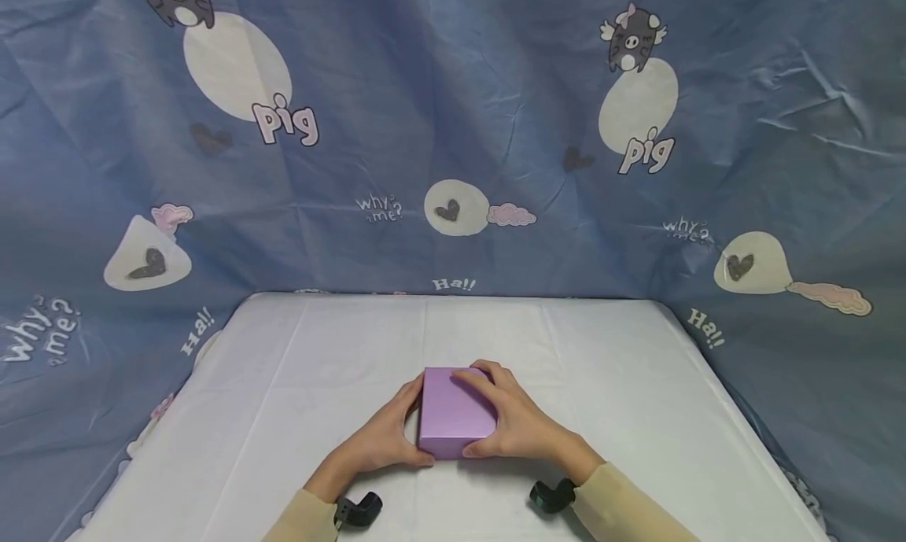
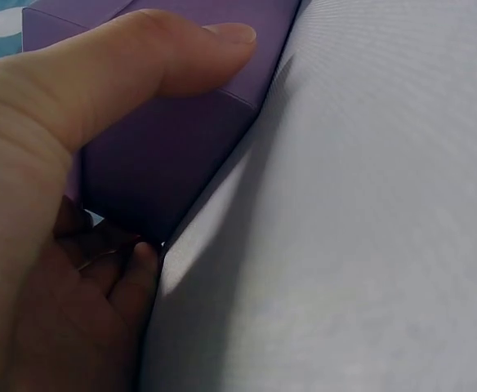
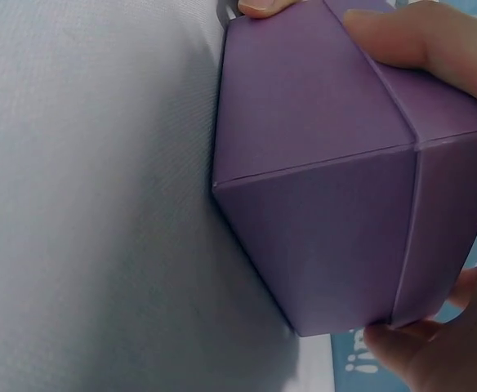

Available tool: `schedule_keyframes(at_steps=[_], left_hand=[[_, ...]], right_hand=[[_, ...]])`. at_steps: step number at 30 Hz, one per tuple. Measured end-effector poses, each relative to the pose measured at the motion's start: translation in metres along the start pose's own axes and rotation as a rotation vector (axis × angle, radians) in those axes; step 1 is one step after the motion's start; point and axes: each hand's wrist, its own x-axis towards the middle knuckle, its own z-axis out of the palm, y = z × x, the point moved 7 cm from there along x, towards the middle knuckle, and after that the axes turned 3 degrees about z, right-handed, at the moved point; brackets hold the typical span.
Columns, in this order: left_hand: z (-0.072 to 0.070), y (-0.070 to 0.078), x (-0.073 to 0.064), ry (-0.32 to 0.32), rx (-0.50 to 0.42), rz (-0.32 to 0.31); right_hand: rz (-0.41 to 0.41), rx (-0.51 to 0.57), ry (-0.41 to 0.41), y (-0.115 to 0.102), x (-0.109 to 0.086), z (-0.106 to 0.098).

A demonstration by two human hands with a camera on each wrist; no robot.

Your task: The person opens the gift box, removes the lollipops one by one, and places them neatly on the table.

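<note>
A purple lidded box (image 1: 449, 416) rests on the white-covered table, with a hand on either side. My left hand (image 1: 378, 441) holds its left side, thumb (image 2: 153, 61) across the front face and the other fingers along the side. From the right, my right hand (image 1: 527, 424) grips the box at its lid (image 3: 455, 184), with the thumb on the front and one finger across the top. A seam between lid and lower part (image 3: 312, 229) runs round the box in the right wrist view. The lid sits over the base; the inside is hidden.
The white tablecloth (image 1: 340, 345) spreads around the box, with faint creases. Behind and beside the table hangs a blue curtain (image 1: 481, 78) printed with pigs and words. A black wrist device (image 1: 359, 510) shows below the left hand, another black device (image 1: 552, 496) below the right.
</note>
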Motion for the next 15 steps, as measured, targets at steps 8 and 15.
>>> schedule_keyframes(at_steps=[8, 15], left_hand=[[0.001, 0.0, 0.0, -0.004, 0.012, 0.003], [0.001, 0.001, 0.0, -0.013, 0.021, -0.023]], right_hand=[[-0.001, 0.018, 0.024, -0.003, -0.001, -0.008], [-0.007, 0.022, 0.042, -0.004, 0.0, -0.014]])
